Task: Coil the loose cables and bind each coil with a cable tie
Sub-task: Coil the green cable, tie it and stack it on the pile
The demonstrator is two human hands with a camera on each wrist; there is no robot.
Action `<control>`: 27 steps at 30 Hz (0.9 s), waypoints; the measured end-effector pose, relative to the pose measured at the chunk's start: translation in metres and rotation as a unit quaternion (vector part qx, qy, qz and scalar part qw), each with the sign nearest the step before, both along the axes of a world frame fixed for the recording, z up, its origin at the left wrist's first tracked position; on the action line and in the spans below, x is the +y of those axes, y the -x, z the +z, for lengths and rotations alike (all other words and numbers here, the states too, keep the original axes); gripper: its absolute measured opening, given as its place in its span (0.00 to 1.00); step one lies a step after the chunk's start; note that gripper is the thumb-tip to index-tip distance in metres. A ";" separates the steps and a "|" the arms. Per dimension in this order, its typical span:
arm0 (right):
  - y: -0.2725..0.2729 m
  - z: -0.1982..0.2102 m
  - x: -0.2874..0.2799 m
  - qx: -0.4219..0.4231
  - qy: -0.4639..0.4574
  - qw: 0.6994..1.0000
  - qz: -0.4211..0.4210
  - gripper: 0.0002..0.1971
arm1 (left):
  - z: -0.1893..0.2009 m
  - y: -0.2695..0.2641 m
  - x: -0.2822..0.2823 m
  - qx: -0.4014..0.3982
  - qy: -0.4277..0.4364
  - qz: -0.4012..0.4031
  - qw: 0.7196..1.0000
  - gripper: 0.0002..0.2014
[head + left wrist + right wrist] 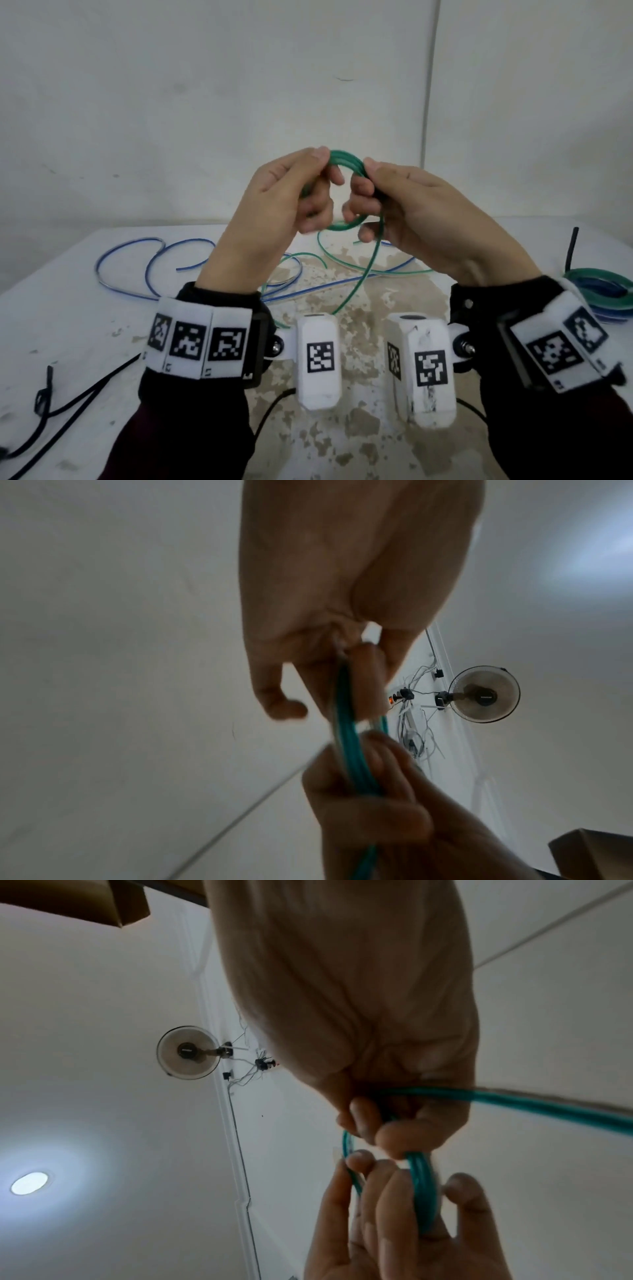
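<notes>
A small coil of green cable (346, 158) is held up above the table between both hands. My left hand (323, 168) pinches the coil's left side with thumb and curled fingers. My right hand (364, 178) grips its right side. The coil's loose tail (363, 274) hangs from my right hand down to the table. In the left wrist view my left hand (342, 691) holds the green strands (346, 737) from above. In the right wrist view my right hand (383, 1129) curls round the green cable (421, 1191), which trails off to the right.
A loose blue cable (150, 260) and another green cable (370, 270) sprawl over the white, stained table (68, 308). Wound green and blue coils (603, 291) lie at the right edge, with a black tie (572, 246) behind them. Black cable ties (44, 394) lie front left.
</notes>
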State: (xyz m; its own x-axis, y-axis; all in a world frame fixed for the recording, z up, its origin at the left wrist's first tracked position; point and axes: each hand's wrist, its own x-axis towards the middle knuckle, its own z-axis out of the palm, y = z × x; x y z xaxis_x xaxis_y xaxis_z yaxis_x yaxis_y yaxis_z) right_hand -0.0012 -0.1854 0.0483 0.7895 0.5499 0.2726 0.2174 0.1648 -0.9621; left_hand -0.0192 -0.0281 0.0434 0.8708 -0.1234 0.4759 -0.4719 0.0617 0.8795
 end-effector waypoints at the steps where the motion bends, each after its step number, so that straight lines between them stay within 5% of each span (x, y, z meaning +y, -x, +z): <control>1: -0.001 0.000 0.000 -0.004 0.017 1.000 -0.011 0.18 | 0.001 0.002 0.001 0.023 -0.019 -0.028 0.999 0.16; 5: -0.002 -0.002 0.000 -0.053 0.086 0.994 -0.035 0.18 | -0.001 0.004 0.006 0.015 -0.093 -0.060 0.994 0.14; 10: -0.005 -0.001 0.002 0.006 -0.036 0.999 0.020 0.19 | -0.003 -0.002 -0.005 -0.017 0.018 0.029 0.999 0.15; 17: -0.007 -0.003 -0.001 -0.026 -0.009 1.000 0.006 0.18 | -0.004 -0.001 -0.004 0.039 0.016 -0.077 0.996 0.17; 22: -0.005 0.000 -0.002 -0.010 -0.067 0.997 0.024 0.20 | -0.004 0.003 -0.015 -0.038 0.012 0.009 0.999 0.17; 27: -0.005 -0.001 -0.009 -0.037 0.007 0.999 0.005 0.19 | -0.003 0.002 -0.007 0.080 0.018 -0.101 0.991 0.18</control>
